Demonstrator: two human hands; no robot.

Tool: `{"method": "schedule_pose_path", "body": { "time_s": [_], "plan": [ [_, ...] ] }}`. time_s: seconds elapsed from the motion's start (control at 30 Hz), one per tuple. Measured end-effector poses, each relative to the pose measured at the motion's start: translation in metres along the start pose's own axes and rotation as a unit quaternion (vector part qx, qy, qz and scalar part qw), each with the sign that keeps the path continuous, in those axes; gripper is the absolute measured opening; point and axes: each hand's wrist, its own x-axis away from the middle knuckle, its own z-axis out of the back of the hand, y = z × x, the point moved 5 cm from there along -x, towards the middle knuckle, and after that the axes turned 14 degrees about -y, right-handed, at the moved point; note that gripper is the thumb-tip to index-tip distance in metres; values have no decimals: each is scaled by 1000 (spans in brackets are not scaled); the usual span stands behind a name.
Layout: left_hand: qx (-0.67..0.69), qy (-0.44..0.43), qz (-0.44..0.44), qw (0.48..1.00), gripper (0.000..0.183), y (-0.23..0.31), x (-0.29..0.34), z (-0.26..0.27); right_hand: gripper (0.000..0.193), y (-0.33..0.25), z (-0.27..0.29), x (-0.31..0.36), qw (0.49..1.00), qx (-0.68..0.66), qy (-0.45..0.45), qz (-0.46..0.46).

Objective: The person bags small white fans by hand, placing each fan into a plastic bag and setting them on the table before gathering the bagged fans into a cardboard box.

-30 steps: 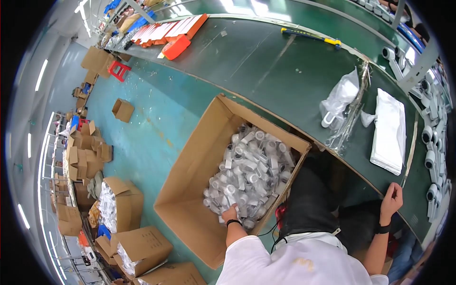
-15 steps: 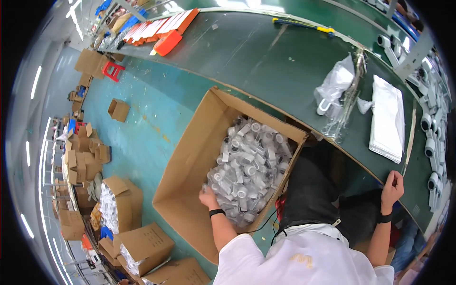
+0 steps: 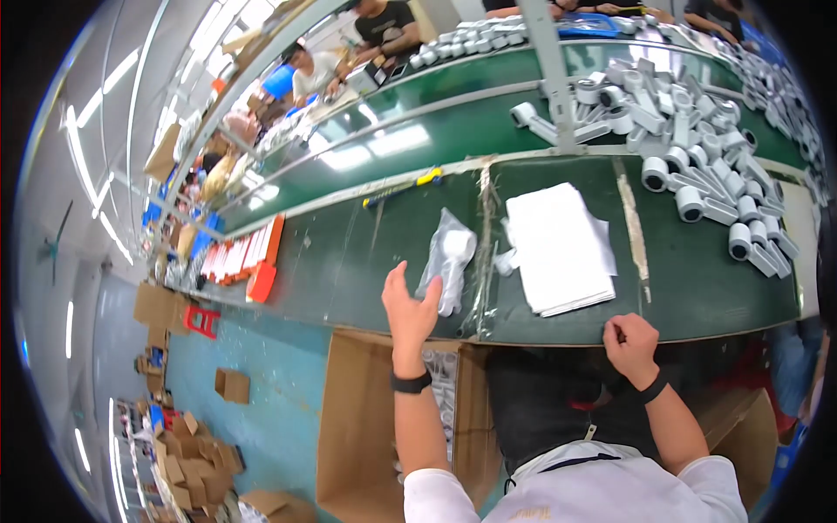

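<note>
My left hand (image 3: 408, 307) is raised over the near edge of the green workbench (image 3: 331, 261), open with its fingers apart. Just beyond its fingertips lies a clear plastic bag (image 3: 446, 266) with a white round-headed part with a handle inside. My right hand (image 3: 631, 347) is curled closed at the bench edge, with nothing showing in it. Beyond it lies a stack of flat white bags or sheets (image 3: 558, 253). Below my left forearm stands a large open carton (image 3: 357, 427) holding several bagged white parts (image 3: 442, 383), partly hidden by my arm.
White-grey cylinder-headed parts (image 3: 689, 174) are heaped at the right. A yellow-and-black tool (image 3: 403, 187) and orange-and-white packs (image 3: 244, 257) lie on the bench. A metal post (image 3: 549, 78) rises behind. Another carton (image 3: 737, 436) stands at lower right; people work across the line.
My left hand has left the carton of bagged parts and risen, open, to the bench beside the bagged part. The view has swung up and right. My right hand stays closed near the bench edge.
</note>
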Motion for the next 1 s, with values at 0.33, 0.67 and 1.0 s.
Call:
{"method": "schedule_pose_path", "body": {
  "time_s": [0.33, 0.67, 1.0],
  "plan": [
    [-81, -74, 148, 983, 52, -35, 3, -55, 8, 6, 5, 3, 999, 4, 14, 33],
    [-152, 37, 207, 966, 59, -61, 0, -21, 5, 17, 16, 10, 1000, 10, 12, 21],
    [182, 90, 51, 978, 28, 43, 60, -20, 26, 125, 223, -2, 955, 178, 161, -176]
  ]
}}
